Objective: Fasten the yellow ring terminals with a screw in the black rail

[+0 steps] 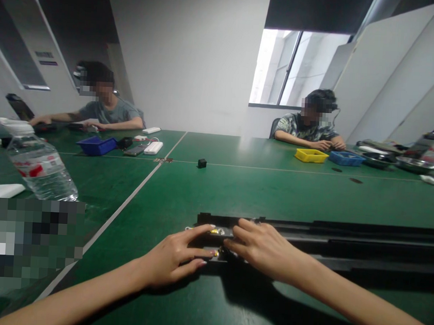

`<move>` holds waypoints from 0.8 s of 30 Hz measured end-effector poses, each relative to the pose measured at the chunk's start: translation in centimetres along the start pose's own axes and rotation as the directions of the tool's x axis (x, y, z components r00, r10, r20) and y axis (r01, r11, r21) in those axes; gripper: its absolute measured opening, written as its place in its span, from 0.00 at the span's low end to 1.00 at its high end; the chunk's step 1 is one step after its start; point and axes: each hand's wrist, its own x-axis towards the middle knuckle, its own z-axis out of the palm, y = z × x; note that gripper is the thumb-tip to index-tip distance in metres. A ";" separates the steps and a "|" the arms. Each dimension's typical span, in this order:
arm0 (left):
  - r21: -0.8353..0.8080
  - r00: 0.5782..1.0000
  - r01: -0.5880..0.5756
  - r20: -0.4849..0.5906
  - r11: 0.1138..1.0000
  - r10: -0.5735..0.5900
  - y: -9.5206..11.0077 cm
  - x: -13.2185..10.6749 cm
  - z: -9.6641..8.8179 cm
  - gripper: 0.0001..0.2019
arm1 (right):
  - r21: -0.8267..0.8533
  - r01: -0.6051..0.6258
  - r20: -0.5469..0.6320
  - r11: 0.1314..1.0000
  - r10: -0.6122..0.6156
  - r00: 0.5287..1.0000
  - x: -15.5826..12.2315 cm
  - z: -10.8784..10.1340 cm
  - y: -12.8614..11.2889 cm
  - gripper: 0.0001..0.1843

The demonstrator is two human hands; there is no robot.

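Long black rail-like pieces (361,250) lie side by side on the green table, stretching off to the right. At their left end, my left hand (174,255) rests with its fingers stretched apart, fingertips touching the end section. Small yellow and silvery bits (218,232) show on that end, close to my left fingertips. My right hand (263,245) reaches over the same end with its fingers bent and drawn together. Whatever lies under those fingers is hidden, so I cannot make out what they grip.
A small black block (202,163) sits farther back on the table. Left stands a water bottle (44,165), with a dark blue bin (97,146) beyond. Yellow (311,156) and blue (346,158) trays and metal bowls (418,166) stand at the far right. Two people sit opposite.
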 end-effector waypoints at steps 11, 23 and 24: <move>-0.007 1.000 0.007 -0.003 1.000 -0.007 -0.1 -0.1 0.2 0.16 | 0.000 -0.065 -0.026 0.998 0.065 0.998 0.0 0.4 -0.7 0.09; -0.010 1.000 -0.002 0.004 1.000 0.002 0.1 0.1 -0.2 0.16 | 0.024 -0.199 -0.023 0.980 0.200 0.980 -0.1 0.7 -2.7 0.09; -0.010 1.000 -0.003 0.001 1.000 0.003 0.1 0.1 -0.2 0.16 | 0.026 -0.199 -0.023 0.980 0.199 0.980 -0.1 0.7 -2.7 0.09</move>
